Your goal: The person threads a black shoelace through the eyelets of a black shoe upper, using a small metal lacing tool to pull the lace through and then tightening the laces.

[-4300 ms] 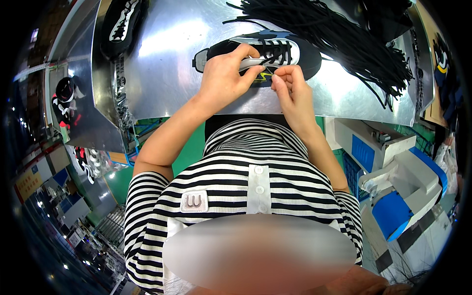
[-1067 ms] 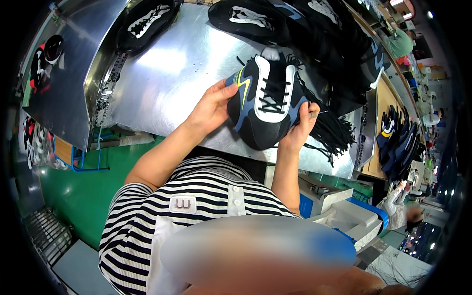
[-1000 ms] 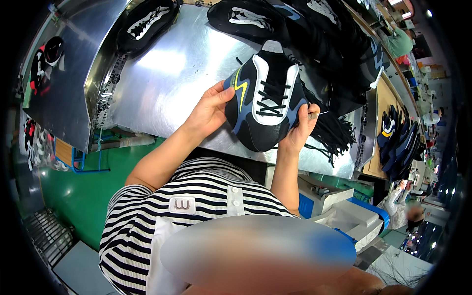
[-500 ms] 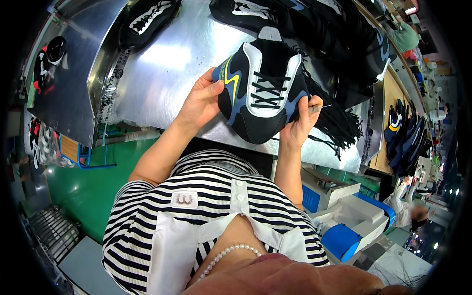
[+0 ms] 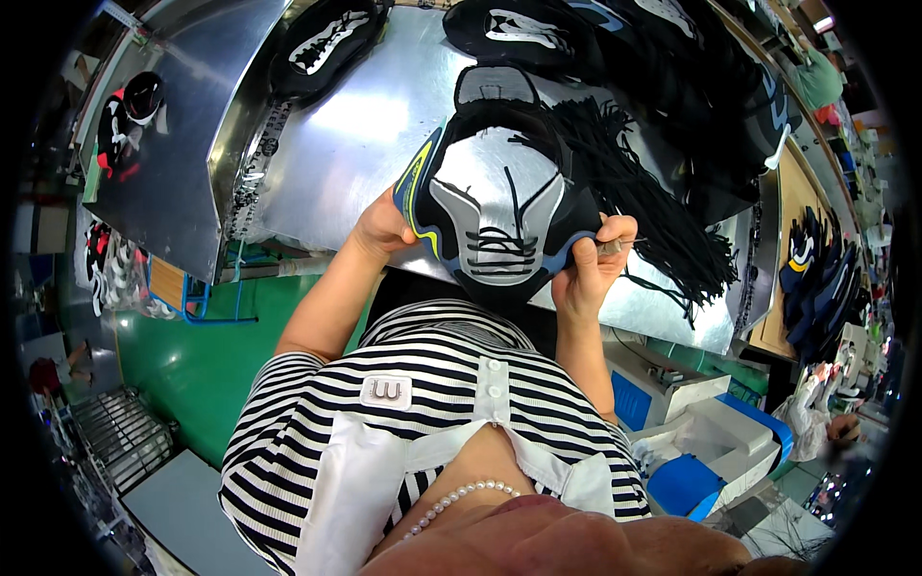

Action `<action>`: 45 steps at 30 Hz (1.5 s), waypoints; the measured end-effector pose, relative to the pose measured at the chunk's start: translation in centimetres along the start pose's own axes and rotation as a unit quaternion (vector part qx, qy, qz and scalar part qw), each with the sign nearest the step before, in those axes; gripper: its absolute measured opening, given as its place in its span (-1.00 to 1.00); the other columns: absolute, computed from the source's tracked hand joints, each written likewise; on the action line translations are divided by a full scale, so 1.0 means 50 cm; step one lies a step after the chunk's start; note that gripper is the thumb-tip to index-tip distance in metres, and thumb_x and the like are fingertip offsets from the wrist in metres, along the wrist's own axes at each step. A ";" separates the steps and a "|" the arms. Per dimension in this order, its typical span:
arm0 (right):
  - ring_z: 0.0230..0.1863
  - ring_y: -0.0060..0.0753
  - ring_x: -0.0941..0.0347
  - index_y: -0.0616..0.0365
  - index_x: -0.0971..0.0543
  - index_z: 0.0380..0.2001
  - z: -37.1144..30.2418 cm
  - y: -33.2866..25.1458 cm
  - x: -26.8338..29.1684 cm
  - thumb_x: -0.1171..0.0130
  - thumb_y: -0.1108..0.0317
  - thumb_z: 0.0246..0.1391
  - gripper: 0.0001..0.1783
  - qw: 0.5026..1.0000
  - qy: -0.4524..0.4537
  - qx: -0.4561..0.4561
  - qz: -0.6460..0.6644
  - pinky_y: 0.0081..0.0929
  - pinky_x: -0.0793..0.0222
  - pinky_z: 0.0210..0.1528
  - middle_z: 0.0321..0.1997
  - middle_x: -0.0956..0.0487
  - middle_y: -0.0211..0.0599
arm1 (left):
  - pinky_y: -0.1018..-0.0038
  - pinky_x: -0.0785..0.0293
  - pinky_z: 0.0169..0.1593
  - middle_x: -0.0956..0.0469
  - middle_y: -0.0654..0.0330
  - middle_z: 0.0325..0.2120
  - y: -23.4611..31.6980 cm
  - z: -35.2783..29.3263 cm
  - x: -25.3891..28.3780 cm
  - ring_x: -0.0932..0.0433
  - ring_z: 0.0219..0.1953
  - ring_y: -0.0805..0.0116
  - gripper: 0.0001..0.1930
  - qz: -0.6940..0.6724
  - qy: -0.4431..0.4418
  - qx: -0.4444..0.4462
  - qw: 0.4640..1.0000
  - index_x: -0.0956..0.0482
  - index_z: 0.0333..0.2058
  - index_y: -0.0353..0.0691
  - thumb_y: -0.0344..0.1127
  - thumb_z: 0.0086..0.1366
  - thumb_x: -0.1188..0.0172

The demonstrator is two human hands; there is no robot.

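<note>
Both hands hold a shoe upper (image 5: 567,213), black with blue side panels, yellow trim and a pale lace panel threaded with black laces (image 5: 499,252). My left hand (image 5: 384,224) is closed on its left edge, with some fingers hidden behind it. My right hand (image 5: 588,274) pinches the right edge between thumb and fingers. A small tan piece (image 5: 610,247) with a thin tip also sits in the right hand; its kind is unclear. The upper is tilted with its wide opening showing, and a bright silvery surface is visible through it.
A shiny metal worktop (image 5: 331,178) lies beneath. A bundle of black laces (image 5: 672,250) hangs at its right. More black shoe uppers (image 5: 327,48) lie along the far side. Dark pieces (image 5: 816,278) lie farther right. A blue-and-white machine (image 5: 706,442) stands at lower right.
The upper has tipped, its laced front turning lower and its opening coming into view. My left hand has slid lower along its edge. Both hands still grip it.
</note>
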State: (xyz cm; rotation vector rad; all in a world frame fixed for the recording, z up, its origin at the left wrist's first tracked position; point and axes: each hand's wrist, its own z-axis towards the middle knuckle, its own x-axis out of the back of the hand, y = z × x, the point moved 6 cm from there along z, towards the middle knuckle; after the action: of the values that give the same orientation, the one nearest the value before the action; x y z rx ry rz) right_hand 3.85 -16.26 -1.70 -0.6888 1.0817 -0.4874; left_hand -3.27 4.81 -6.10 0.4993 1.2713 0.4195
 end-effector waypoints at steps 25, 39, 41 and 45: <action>-0.22 -0.17 -0.65 0.13 -0.48 -0.03 0.103 0.060 -0.241 -0.25 0.61 -0.03 -0.56 0.834 -0.336 -0.014 -0.436 -0.43 -0.52 -0.26 -0.12 -0.65 -0.15 | 0.42 -0.47 0.11 -0.61 0.16 -0.04 0.129 -0.022 0.011 -0.60 -0.03 0.37 -0.57 0.080 0.132 0.027 0.988 -0.50 0.08 -0.29 -0.47 0.22 -0.28; -0.40 -0.25 -0.56 0.05 -0.55 -0.20 0.108 0.032 -0.233 -0.23 0.34 0.08 -0.80 0.719 -0.376 0.149 -0.566 -0.37 -0.39 -0.46 -0.30 -0.58 -0.39 | 0.38 -0.50 0.07 -0.63 0.17 -0.08 0.109 -0.040 0.048 -0.61 -0.07 0.34 -0.56 0.054 0.085 0.005 0.995 -0.52 0.03 -0.26 -0.41 0.16 -0.36; -0.41 -0.24 -0.56 0.05 -0.55 -0.20 0.107 0.036 -0.223 -0.23 0.34 0.06 -0.79 0.688 -0.399 0.122 -0.593 -0.37 -0.40 -0.46 -0.30 -0.57 -0.40 | 0.40 -0.49 0.08 -0.62 0.17 -0.07 0.110 -0.032 0.042 -0.61 -0.06 0.35 -0.55 0.060 0.092 0.018 0.994 -0.51 0.05 -0.27 -0.42 0.17 -0.35; -0.41 -0.23 -0.55 0.06 -0.55 -0.19 0.100 0.045 -0.215 -0.22 0.36 0.05 -0.78 0.656 -0.405 0.101 -0.629 -0.36 -0.41 -0.44 -0.29 -0.55 -0.38 | 0.41 -0.47 0.11 -0.61 0.15 -0.05 0.106 -0.028 0.032 -0.60 -0.04 0.37 -0.54 0.071 0.094 0.042 0.992 -0.48 0.10 -0.28 -0.43 0.20 -0.32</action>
State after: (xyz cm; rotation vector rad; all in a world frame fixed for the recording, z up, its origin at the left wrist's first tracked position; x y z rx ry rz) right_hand 4.21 -6.22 4.97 -1.2416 -0.4833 -1.2889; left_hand -4.34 10.22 -4.67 0.6363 1.4442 0.5437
